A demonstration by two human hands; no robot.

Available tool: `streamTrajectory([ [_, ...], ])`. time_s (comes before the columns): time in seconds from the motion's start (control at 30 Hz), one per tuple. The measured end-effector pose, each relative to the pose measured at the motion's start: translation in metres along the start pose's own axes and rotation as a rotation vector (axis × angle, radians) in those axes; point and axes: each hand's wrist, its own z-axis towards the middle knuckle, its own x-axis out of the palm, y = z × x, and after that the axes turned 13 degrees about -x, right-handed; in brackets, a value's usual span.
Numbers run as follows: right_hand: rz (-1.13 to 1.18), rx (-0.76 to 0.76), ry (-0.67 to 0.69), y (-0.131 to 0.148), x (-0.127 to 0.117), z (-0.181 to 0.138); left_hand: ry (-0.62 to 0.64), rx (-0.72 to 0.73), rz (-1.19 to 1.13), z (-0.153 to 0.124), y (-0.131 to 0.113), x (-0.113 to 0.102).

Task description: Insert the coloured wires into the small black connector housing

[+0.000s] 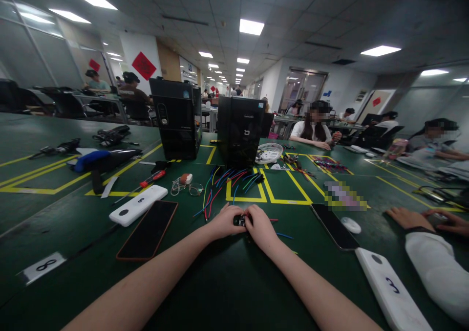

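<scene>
My left hand (226,222) and my right hand (259,226) meet on the green table (227,282), both closed around a small black connector (241,219) between the fingertips. A red wire (273,219) trails right from it and a blue wire (285,235) lies just beyond my right hand. A bundle of coloured wires (227,182) fans out right behind my hands, inside a yellow taped square.
A phone (148,229) and white numbered power bank (138,204) lie to the left, with a red screwdriver (152,178) and glasses (186,188). Two black computer towers (240,130) stand behind. Another phone (334,226) and a power bank (392,287) lie right, near a co-worker's hands (421,218).
</scene>
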Motion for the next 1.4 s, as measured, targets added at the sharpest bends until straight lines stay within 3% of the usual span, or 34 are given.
streamTrajectory([
  [0.2, 0.125, 0.045, -0.116, -0.004, 0.007, 0.001, 0.005, -0.019, 0.004, 0.0, -0.003, -0.002],
  [0.33, 0.175, 0.061, -0.249, -0.006, -0.011, 0.008, 0.017, -0.015, -0.017, -0.002, -0.004, -0.005],
  [0.4, 0.146, -0.002, -0.169, -0.003, -0.026, 0.007, 0.017, -0.01, -0.021, -0.003, -0.004, -0.006],
  [0.57, 0.086, -0.19, 0.314, 0.011, -0.051, -0.005, -0.002, -0.022, -0.016, -0.003, -0.003, -0.005],
  [0.63, 0.017, -0.208, 0.386, 0.016, -0.056, -0.01, -0.004, -0.021, -0.015, -0.002, -0.002, -0.004],
  [0.87, -0.294, -0.048, 0.518, 0.024, -0.063, -0.02, -0.001, -0.016, -0.017, -0.001, 0.001, -0.003],
  [1.07, -0.439, 0.01, 0.644, 0.028, -0.038, -0.019, 0.003, -0.017, -0.025, -0.002, 0.001, -0.003],
  [1.23, -0.442, 0.026, 0.628, 0.029, -0.025, -0.024, -0.001, -0.009, -0.02, -0.002, 0.0, -0.004],
  [1.4, -0.228, 0.039, 0.547, 0.031, -0.038, -0.018, -0.032, -0.007, -0.017, -0.004, -0.002, -0.004],
])
